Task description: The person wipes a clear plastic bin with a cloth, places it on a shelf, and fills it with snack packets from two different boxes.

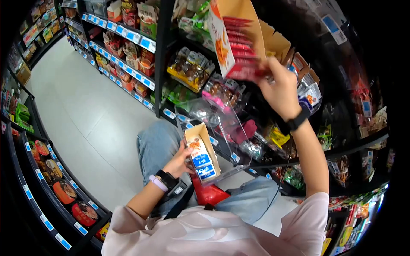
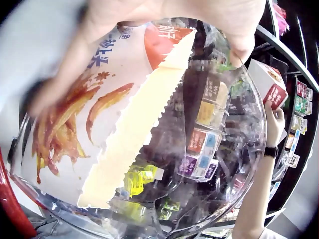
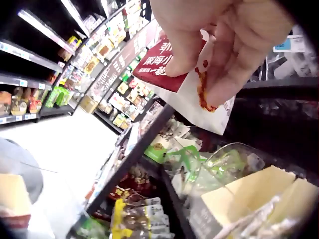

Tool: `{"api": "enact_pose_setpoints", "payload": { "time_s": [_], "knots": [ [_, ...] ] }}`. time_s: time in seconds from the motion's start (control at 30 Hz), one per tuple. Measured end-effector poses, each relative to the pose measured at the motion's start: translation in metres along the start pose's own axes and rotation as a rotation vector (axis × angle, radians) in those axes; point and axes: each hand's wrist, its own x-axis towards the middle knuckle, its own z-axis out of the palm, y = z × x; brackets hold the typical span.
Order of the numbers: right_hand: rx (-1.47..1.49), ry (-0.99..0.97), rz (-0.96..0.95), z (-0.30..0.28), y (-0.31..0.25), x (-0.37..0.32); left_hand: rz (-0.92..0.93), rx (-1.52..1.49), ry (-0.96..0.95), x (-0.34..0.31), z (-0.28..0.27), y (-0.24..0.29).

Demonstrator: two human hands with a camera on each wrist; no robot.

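My right hand (image 1: 279, 87) grips the lower end of an open white and red box (image 1: 220, 40) holding a row of red packets (image 1: 241, 42), raised in front of the shelf. In the right wrist view the fingers pinch that box (image 3: 164, 64). Low over my lap, my left hand (image 1: 178, 163) holds a smaller open box (image 1: 216, 162) with blue and white packets (image 1: 204, 165) inside, along with a clear plastic bin (image 1: 243, 164). The left wrist view shows the box's torn cardboard edge (image 2: 134, 129) and the hand (image 2: 164, 12) across its top.
Shelves with price tags (image 1: 124, 32) and snack packs (image 1: 190, 70) stand ahead and to the right. Another open box (image 3: 249, 194) sits below my right hand. A low shelf of round red packages (image 1: 84, 213) is at the left, beside the pale floor (image 1: 92, 111). A red object (image 1: 210, 195) lies between my legs.
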Motion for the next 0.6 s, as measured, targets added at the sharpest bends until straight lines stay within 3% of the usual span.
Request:
{"api": "enact_pose_setpoints", "payload": {
  "time_s": [0.13,0.2,0.37,0.6],
  "knots": [
    [-0.023,-0.117,-0.091,-0.026,-0.015,-0.077,-0.025,0.025,0.024,0.001,-0.001,0.0],
    [0.079,-0.146,-0.081,-0.03,-0.015,-0.11,-0.005,0.01,0.011,0.004,-0.004,-0.004],
    [0.019,-0.305,-0.053,-0.037,-0.008,-0.185,-0.011,0.003,-0.016,0.005,-0.004,-0.006],
    [-0.106,-0.358,0.012,-0.015,-0.01,-0.232,-0.048,0.003,0.009,-0.001,0.01,0.002]
  ]
}}
